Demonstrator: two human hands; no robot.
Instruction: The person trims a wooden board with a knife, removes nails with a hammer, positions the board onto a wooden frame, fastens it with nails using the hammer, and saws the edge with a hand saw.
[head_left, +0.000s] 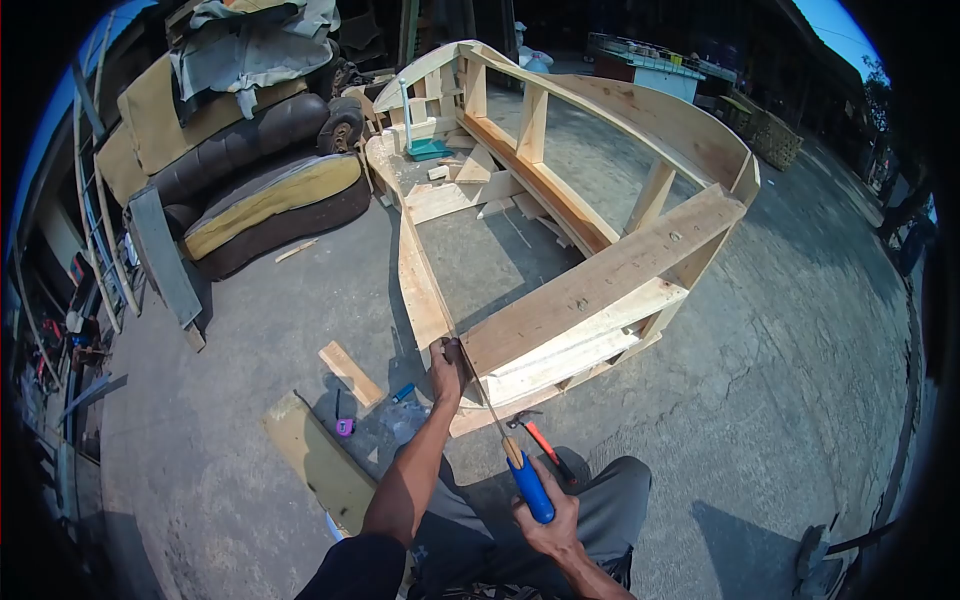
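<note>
My right hand is closed round the blue handle of a handsaw. Its thin blade, seen almost edge-on, runs forward past the near end of a wooden board. That board lies along the near side of a large wooden sofa-like frame. At the board's near end, my left hand grips it, fingers partly hidden, just left of the blade. A claw hammer with an orange-and-black handle rests on the ground close to my right knee.
Left of my arm lie a wood offcut, a pink tape measure, a blue lighter-like item and a padded panel. A worn, stripped sofa stands at the back left. Inside the frame are scraps and a green dustpan.
</note>
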